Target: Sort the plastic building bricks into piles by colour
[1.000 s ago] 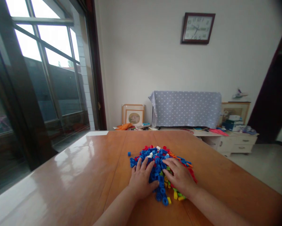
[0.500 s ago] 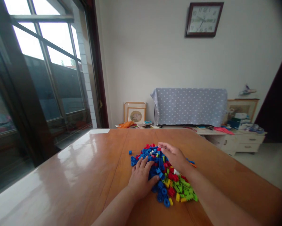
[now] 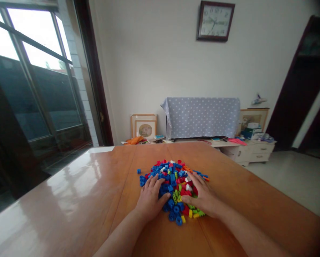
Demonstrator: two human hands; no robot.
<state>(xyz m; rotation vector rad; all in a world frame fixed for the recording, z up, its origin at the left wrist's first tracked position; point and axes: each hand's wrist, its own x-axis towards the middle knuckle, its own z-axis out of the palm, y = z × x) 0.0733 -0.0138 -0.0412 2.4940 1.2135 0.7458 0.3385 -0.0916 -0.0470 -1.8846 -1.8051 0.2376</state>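
A pile of small plastic building blocks [image 3: 173,180] in blue, red, green, yellow, white and orange lies on the brown wooden table [image 3: 82,200]. My left hand [image 3: 151,196] rests on the left side of the pile, fingers spread over blue blocks. On the right side, my right hand [image 3: 202,196] lies over red and green pieces with its fingers apart, covering some of them. Neither hand grips a block. Blue ring-shaped pieces [image 3: 178,220] and a yellow block [image 3: 183,219] sit at the pile's near edge. One blue block [image 3: 138,171] stands apart at the left.
Long blue and orange pieces [image 3: 204,176] stick out at the pile's far right. A white sheet [image 3: 100,150] lies at the table's far left corner. Beyond the table stand a white cabinet [image 3: 260,153], a cloth-covered object [image 3: 202,117] and framed pictures [image 3: 145,128].
My right hand has come back from the pile's far side onto its right side, uncovering orange pieces. My left hand stays on the left side. The view has turned right.
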